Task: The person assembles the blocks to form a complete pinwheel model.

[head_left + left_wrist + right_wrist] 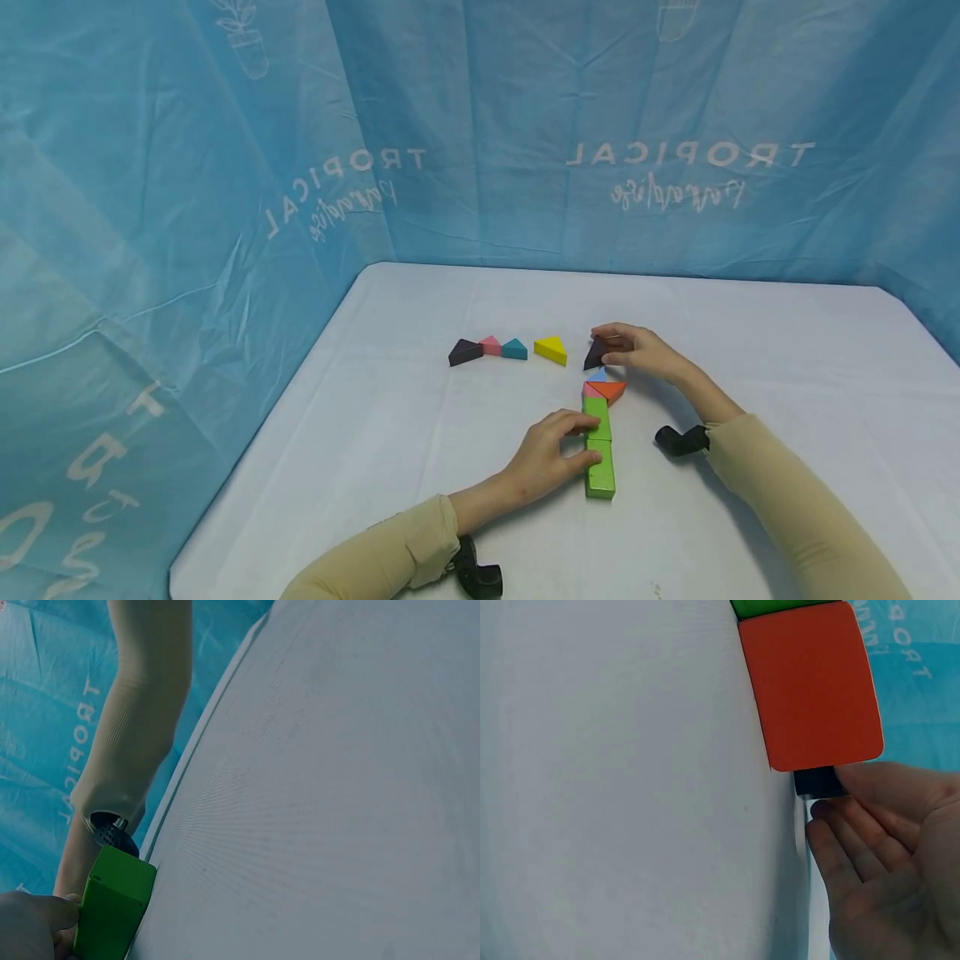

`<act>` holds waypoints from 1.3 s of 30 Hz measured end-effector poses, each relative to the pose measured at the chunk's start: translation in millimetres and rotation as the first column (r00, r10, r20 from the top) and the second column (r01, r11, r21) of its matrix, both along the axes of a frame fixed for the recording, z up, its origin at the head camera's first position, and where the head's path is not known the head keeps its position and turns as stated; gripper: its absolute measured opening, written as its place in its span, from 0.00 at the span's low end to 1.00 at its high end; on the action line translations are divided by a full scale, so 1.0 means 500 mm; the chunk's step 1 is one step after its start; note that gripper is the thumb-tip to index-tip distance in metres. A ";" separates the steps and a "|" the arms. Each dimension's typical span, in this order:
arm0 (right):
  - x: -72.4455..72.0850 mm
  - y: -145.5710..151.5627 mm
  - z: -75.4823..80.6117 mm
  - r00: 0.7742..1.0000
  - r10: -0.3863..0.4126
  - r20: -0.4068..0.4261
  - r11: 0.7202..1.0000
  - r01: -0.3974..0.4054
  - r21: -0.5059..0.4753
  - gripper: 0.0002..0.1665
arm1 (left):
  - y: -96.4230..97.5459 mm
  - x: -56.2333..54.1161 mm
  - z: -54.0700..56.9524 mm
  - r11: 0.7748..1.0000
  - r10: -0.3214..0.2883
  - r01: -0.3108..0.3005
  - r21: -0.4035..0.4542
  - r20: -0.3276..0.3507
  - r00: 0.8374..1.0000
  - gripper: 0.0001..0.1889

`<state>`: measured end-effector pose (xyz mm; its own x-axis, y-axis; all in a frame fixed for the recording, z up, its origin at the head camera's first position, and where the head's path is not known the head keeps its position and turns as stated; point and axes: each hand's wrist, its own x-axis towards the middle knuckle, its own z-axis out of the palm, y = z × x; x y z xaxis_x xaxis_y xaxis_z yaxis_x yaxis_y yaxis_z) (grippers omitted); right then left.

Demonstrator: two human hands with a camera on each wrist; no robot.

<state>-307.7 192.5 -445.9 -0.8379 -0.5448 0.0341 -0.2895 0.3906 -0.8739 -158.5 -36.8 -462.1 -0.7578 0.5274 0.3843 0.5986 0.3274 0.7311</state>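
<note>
In the head view my right hand (645, 354) pinches a black triangular block (594, 353) at the far end of a column of blocks. Below it in the column are a blue triangular block (597, 376), a pink block (590, 390) and an orange triangular block (613, 389). Two green blocks (600, 469) lie end to end at the near end. My left hand (546, 458) touches them from the left, thumb on the nearer one, forefinger on the farther. The right wrist view shows the orange block (810, 686) large, partly hiding the black block (817, 781).
Left of the column, a yellow triangular block (551, 350) lies apart. Beyond it sit a teal block (514, 350), a pink block (491, 345) and a black block (466, 352) side by side. Blue printed curtains (480, 208) stand behind the white table (337, 467).
</note>
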 end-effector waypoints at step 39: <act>0.011 -0.005 -0.008 1.000 -0.005 0.029 1.000 0.005 0.000 0.22 | -0.001 0.001 -0.001 1.000 -0.005 0.005 0.004 -0.006 1.000 0.22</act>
<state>-302.4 189.8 -450.0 -0.8412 -0.5406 0.0100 -0.2624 0.3921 -0.8817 -157.9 -37.5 -462.8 -0.7527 0.5297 0.3910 0.6048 0.3218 0.7285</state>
